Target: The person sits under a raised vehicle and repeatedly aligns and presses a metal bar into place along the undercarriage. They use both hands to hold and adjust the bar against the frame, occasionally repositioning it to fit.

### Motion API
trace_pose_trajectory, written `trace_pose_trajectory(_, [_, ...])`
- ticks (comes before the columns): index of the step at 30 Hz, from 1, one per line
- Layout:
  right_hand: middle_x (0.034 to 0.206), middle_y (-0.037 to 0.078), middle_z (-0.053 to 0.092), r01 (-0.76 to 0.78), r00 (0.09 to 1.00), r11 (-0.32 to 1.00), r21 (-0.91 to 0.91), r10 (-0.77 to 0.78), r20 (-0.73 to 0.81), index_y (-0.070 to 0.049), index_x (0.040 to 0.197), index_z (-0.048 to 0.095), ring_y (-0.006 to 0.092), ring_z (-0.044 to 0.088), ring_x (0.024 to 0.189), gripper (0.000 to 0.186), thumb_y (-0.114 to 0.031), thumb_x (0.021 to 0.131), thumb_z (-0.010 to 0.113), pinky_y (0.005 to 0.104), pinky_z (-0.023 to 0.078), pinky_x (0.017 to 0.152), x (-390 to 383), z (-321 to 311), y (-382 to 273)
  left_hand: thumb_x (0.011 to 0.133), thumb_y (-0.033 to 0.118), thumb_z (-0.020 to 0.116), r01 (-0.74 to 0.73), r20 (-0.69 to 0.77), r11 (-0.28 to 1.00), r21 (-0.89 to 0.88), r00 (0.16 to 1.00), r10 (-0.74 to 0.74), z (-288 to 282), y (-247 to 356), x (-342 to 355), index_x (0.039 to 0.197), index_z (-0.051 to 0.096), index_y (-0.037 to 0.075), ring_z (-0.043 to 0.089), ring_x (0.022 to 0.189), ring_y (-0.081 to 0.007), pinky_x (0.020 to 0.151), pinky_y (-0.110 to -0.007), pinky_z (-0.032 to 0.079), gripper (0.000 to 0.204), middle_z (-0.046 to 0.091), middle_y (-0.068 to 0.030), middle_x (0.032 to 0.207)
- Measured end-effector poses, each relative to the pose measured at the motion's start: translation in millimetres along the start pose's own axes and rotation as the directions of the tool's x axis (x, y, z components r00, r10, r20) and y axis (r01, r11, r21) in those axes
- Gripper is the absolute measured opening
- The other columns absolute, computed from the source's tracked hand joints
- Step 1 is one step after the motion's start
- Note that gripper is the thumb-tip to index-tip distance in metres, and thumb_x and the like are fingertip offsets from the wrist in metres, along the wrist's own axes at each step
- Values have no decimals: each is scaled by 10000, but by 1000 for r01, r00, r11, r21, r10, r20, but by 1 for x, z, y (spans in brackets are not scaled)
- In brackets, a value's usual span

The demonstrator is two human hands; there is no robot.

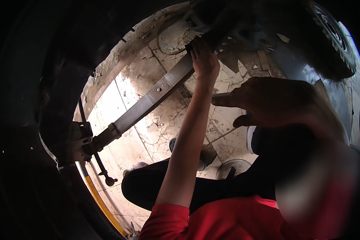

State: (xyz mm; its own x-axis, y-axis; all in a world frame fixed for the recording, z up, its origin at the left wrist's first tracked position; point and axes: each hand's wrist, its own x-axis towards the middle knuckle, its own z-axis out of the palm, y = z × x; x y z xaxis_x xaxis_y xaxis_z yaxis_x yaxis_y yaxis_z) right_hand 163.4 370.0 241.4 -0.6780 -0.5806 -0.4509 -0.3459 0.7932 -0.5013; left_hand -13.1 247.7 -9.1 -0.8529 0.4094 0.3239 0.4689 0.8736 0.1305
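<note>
above cracked tiles (228, 144), a metal bar (152, 97) is touched by left hand (205, 60); right hand (278, 102) is held nearby, both grips unclear.

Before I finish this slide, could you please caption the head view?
Left hand at the upper part of a gray metal beam, right hand nearer the camera, above cracked floor tiles.

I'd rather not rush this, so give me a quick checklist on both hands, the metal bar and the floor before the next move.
1. Left hand at the metal bar's upper end: ok.
2. Left hand's grip firm: cannot tell, shadow hides the fingertips.
3. Right hand away from the bar: ok.
4. Right hand free of tools: cannot tell, too dark.
5. Tiled floor free of debris: not ok, scattered fragments.
</note>
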Motion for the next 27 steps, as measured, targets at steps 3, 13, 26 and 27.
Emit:
trace_pose_trajectory(3, [1161, 134, 708, -43, 999, 999, -2, 43, 31, -153, 1461, 497, 297, 687, 1062, 553, -389, 973, 610, 414, 533, 947, -1, -2, 2, 977, 269, 524, -57, -10, 998, -41, 998, 56, -4, 6, -8, 1526, 227, -81, 239, 1490, -395, 1197, -497, 260, 716, 249, -285, 1585])
trace_pose_trajectory(13, [1182, 140, 699, 23, 999, 999, -42, -24, -28, -163, 1472, 485, 304, 685, 1053, 569, -392, 968, 618, 415, 521, 970, 1, 4, 3, 942, 206, 532, -75, -57, 995, -72, 996, 71, -8, 7, -8, 1506, 280, -83, 286, 1466, -406, 1188, -504, 280, 682, 305, -294, 1550])
trace_pose_trajectory(26, [1246, 137, 665, 8, 1000, 999, -31, -8, 13, -181, 1509, 431, 307, 674, 1070, 626, -415, 961, 623, 421, 520, 979, 8, 6, 12, 914, 246, 602, -99, -41, 995, -30, 994, 98, -14, 7, -14, 1463, 363, -79, 357, 1421, -406, 1160, -503, 321, 681, 387, -282, 1503])
trace_pose_trajectory(27, [1264, 135, 657, -6, 999, 1000, -24, 7, 52, -168, 1511, 425, 303, 674, 1074, 614, -402, 973, 607, 419, 519, 981, 7, 2, 10, 909, 245, 610, -104, -47, 994, 30, 993, 105, -10, 8, -9, 1459, 364, -84, 363, 1417, -403, 1158, -492, 325, 687, 389, -281, 1500])
